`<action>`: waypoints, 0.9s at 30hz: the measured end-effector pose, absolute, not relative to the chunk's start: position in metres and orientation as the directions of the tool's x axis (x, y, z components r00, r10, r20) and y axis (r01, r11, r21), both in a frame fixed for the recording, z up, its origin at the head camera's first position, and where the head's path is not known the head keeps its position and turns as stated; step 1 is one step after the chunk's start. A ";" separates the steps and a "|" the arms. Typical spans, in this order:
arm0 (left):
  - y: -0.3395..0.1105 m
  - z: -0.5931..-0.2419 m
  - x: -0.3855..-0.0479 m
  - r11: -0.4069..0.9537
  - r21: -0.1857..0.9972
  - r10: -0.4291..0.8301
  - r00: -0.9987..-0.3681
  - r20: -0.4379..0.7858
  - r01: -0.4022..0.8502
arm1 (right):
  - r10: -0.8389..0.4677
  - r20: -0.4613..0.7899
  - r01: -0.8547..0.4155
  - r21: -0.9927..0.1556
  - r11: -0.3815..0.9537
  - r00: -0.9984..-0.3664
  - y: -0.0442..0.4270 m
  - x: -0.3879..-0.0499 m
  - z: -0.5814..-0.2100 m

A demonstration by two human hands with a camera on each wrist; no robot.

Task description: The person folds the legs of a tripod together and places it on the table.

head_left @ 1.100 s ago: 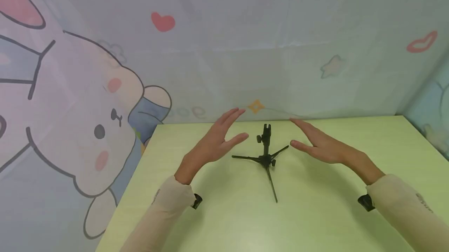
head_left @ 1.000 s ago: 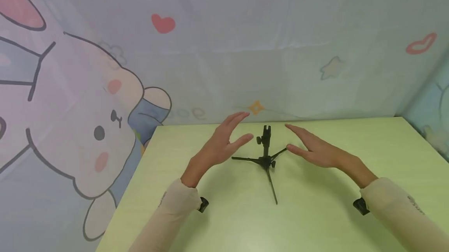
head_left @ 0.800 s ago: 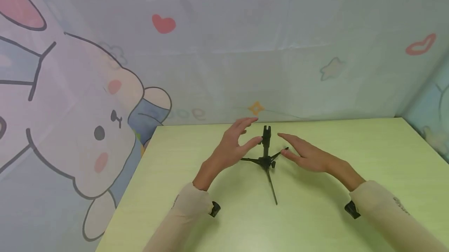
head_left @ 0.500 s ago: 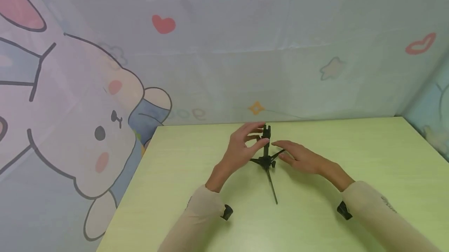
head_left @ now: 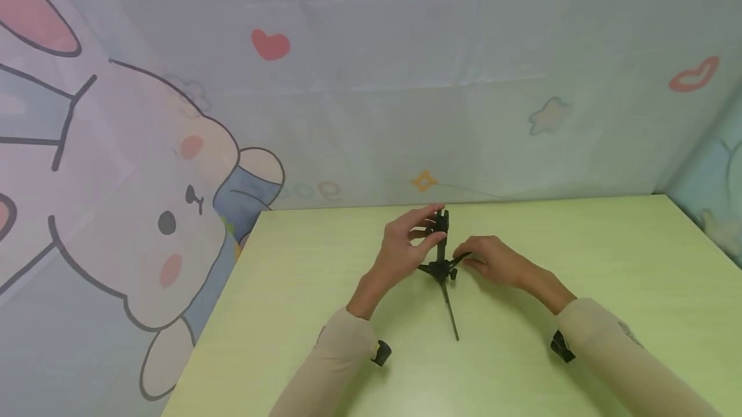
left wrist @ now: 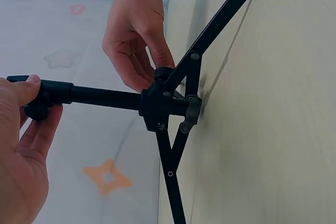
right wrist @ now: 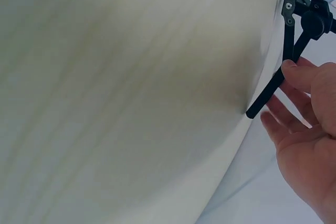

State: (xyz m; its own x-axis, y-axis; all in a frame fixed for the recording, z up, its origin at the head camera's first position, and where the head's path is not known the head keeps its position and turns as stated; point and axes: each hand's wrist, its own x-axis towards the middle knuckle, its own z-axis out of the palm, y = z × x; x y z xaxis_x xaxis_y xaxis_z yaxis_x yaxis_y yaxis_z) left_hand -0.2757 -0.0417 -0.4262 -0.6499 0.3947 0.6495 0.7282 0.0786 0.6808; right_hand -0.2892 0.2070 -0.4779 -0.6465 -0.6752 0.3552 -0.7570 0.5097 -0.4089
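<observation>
A small black tripod stand (head_left: pixel 440 269) stands upright on the table with its legs spread. My left hand (head_left: pixel 400 249) holds the top of its post; in the left wrist view the thumb and fingers close round the upper tube, near a knob (left wrist: pixel 37 109). With thumb and fingertips, my right hand (head_left: pixel 495 262) pinches the right-hand leg, and the right wrist view shows the thumb on that leg (right wrist: pixel 269 92). Another knob (left wrist: pixel 164 73) sits on the hub. My left hand partly covers the left leg in the head view.
The pale yellow-green table (head_left: pixel 324 275) reaches back to a hanging cloth (head_left: pixel 371 127) printed with a rabbit, hearts and stars. Dark wrist-worn devices, such as the left one (head_left: pixel 381 352), show below both cuffs.
Both hands have moved inward to the tripod stand from either side. The left has taken hold of the post top, the right of a leg. The stand has stayed in place.
</observation>
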 end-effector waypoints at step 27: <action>-0.042 -0.419 -0.274 0.163 0.618 0.434 -0.618 0.655 0.769 | -0.718 0.415 -0.814 -0.439 0.379 -0.558 0.208 -0.305 -0.488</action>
State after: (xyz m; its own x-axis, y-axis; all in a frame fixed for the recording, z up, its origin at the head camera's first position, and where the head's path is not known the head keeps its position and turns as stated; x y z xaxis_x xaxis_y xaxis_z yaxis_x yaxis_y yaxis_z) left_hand -0.2740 -0.0422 -0.4186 -0.6182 0.4339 0.6554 0.7693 0.1630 0.6178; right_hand -0.3050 0.2081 -0.4882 -0.5583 -0.7181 0.4154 -0.8144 0.3790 -0.4393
